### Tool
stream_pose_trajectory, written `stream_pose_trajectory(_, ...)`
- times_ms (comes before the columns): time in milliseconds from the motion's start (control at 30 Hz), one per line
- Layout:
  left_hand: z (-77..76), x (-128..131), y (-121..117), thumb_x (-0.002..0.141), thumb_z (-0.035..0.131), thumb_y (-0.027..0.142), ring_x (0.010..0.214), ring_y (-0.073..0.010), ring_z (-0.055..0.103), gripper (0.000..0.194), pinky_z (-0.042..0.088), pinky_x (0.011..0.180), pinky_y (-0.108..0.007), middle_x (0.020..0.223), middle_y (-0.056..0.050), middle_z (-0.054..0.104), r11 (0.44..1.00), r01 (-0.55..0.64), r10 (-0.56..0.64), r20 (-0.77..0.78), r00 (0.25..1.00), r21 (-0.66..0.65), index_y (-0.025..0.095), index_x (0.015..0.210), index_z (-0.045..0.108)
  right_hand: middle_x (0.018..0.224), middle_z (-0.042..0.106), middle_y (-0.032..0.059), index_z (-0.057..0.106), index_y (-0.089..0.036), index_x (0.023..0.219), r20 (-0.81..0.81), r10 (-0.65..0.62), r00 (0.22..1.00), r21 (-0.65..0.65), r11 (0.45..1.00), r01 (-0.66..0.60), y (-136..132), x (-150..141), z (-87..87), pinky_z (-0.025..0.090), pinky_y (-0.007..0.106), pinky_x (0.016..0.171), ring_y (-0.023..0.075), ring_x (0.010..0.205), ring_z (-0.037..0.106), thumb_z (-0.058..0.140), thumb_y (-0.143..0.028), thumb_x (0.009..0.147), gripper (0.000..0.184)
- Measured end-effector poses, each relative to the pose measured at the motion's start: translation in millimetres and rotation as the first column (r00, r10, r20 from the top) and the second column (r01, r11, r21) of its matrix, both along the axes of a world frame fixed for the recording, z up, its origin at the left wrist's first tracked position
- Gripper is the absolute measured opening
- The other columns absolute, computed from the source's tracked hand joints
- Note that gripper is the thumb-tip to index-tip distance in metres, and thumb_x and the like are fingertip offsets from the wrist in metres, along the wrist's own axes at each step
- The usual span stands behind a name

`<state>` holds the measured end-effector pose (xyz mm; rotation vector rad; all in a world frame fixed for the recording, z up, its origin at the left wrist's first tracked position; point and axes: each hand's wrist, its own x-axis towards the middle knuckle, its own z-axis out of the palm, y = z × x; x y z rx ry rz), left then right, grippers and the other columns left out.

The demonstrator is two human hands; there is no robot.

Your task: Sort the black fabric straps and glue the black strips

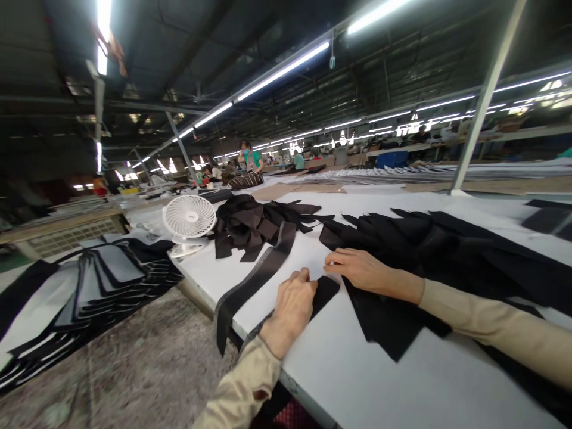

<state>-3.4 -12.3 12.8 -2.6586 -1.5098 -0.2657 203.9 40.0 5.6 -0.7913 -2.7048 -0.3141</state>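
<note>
The white counter (366, 375) runs across the middle and down to the bottom right of the frame. On it, the widest thing is the black heap (424, 250) at the right, overlapping cloth pieces with corners fanned toward me. A smaller dark pile (252, 223) sits at the centre, just beside the white fan (190, 215). Between the pile and me lies a long strip (250, 280), grey along one edge, its lower end hanging over the counter's edge.

The near strip (328, 292), the one I'm working on, lies low in the centre, partly under my left hand (291, 307). That hand's fingers are curled down on the cloth; I can't tell whether they pinch or only press. My right hand (357, 271) is at the heap's left edge, fingers half bent and close together, their hold hidden.

I judge this to be the placing or straightening of one strip. The next move seems to call for a steady left hand and right fingertips that separate a single layer.
</note>
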Motion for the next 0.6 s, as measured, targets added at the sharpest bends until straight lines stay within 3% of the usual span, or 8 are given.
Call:
stream_pose_trajectory(100,2.6,15.4,11.5,0.083,0.036,0.004,0.087,-0.0193,0.057,0.037,0.044,0.070,-0.028,0.100,-0.008,0.059,1.000,-0.016,0.016,-0.011,1.000,-0.022,0.018,0.091,0.069,0.116,0.058,0.0086,0.057,-0.016,0.116,-0.184,-0.012,0.983,-0.189,0.982,-0.024,-3.1,-7.2,2.4,0.046,0.031,0.092,0.0169,0.104,0.055,0.035,-0.001,0.087,0.040)
stream_pose_trajectory(233,3.1,19.3,20.7,0.086,0.038,0.008,0.087,-0.0199,0.059,0.036,0.045,0.073,-0.029,0.102,-0.008,0.061,0.995,-0.027,0.033,0.062,0.998,-0.095,0.018,0.099,0.070,0.101,0.061,0.0097,0.061,-0.014,0.105,-0.160,-0.087,0.983,-0.308,0.951,0.034,-8.1,-14.9,-2.1,0.049,0.034,0.086,0.0188,0.094,0.058,0.036,-0.005,0.088,0.031)
stream_pose_trajectory(333,2.8,-3.2,16.7,0.085,0.049,0.013,0.088,-0.0191,0.060,0.030,0.044,0.077,-0.028,0.095,-0.006,0.063,0.982,-0.048,0.085,0.199,0.976,-0.183,0.018,0.108,0.067,0.103,0.060,0.0092,0.060,-0.014,0.110,-0.134,-0.077,0.988,-0.317,0.948,0.031,-8.8,-13.0,-6.6,0.049,0.034,0.085,0.0188,0.094,0.058,0.037,-0.005,0.088,0.032)
stream_pose_trajectory(467,3.7,-42.7,-1.4,0.082,0.055,0.010,0.081,-0.0146,0.059,0.025,0.043,0.076,-0.025,0.083,-0.001,0.062,0.961,-0.016,0.128,0.394,0.910,-0.275,0.020,0.098,0.072,0.111,0.057,0.0081,0.060,-0.017,0.114,-0.133,-0.047,0.990,-0.329,0.944,0.001,-9.5,-9.9,-5.7,0.047,0.032,0.090,0.0176,0.098,0.057,0.038,-0.002,0.085,0.039)
stream_pose_trajectory(600,-2.3,-57.1,-16.9,0.087,0.049,0.010,0.075,-0.0119,0.057,0.028,0.042,0.071,-0.023,0.084,-0.001,0.060,0.975,0.039,0.069,0.467,0.881,-0.217,0.022,0.097,0.072,0.115,0.054,0.0091,0.060,-0.017,0.118,-0.066,-0.063,0.996,-0.360,0.932,0.035,-11.7,-12.5,-1.8,0.046,0.030,0.093,0.0177,0.103,0.055,0.038,0.006,0.074,0.054)
